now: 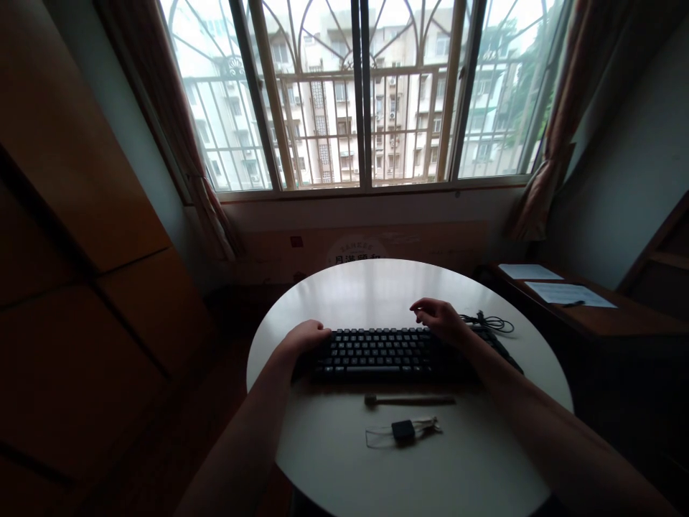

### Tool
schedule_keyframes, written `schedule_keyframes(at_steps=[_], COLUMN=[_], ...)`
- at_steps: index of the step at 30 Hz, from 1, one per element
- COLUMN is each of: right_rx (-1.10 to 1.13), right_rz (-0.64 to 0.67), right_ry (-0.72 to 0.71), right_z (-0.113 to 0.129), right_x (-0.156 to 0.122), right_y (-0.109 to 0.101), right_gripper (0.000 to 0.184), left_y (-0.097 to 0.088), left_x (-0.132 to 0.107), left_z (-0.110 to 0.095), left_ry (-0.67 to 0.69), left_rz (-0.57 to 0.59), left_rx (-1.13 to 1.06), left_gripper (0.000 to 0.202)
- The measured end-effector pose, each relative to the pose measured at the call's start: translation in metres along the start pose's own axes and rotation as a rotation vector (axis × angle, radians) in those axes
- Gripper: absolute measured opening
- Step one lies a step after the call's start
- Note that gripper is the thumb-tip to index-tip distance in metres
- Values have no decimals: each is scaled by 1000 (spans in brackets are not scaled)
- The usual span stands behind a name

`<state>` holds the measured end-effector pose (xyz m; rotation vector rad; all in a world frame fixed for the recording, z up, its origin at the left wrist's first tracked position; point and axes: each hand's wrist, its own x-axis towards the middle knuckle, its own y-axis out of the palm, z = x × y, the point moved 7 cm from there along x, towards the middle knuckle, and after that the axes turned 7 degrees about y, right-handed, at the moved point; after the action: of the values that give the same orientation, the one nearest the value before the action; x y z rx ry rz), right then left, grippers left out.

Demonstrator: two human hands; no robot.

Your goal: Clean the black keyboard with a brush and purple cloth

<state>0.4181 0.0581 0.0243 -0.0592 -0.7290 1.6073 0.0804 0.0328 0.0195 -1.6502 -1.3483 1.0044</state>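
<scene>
A black keyboard (371, 352) lies across the round white table. My left hand (308, 336) is closed round its left end, the thumb on top near the upper corner. Over the back edge, right of the middle, my right hand (438, 316) hovers with curled fingers pointing left; whether anything small sits between them is hidden. Part of the keyboard's right side is covered by my right forearm. In front of it lies a slim brush (412, 401), head to the left. Closer to me is a keycap puller (403, 431) with a dark square body and wire loops.
A coiled black cable (495, 324) rests behind the keyboard's right end. To the right stands a brown desk (597, 319) with paper sheets (570, 294) and a pen (573, 304). Orange-brown cabinets (123, 316) rise on the left; a barred window (360, 100) is ahead.
</scene>
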Motion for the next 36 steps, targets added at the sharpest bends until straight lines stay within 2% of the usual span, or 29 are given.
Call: schedule_keyframes(at_steps=[4,11,22,31,36], right_rx=[-10,-10,-11,-7,-8], right_rz=[1,13,23,16,24], right_ry=[-3,0,19,14,12], right_z=[0,0,-2,-1,-1], right_x=[0,0,-1,0,0], right_y=[1,2,4,3,3], right_gripper=[21,23,24,23,24], left_y=[0,5,6,2,-4], left_x=[0,11,21,6,3], left_z=[-1,7,16,7,4], left_ry=[-7,-63,-75,-57,24], left_rz=[-12,-37,-88,-114,-181], left_rx=[-26,-2,-2,91,69], left_gripper=[29,32,31,47,43])
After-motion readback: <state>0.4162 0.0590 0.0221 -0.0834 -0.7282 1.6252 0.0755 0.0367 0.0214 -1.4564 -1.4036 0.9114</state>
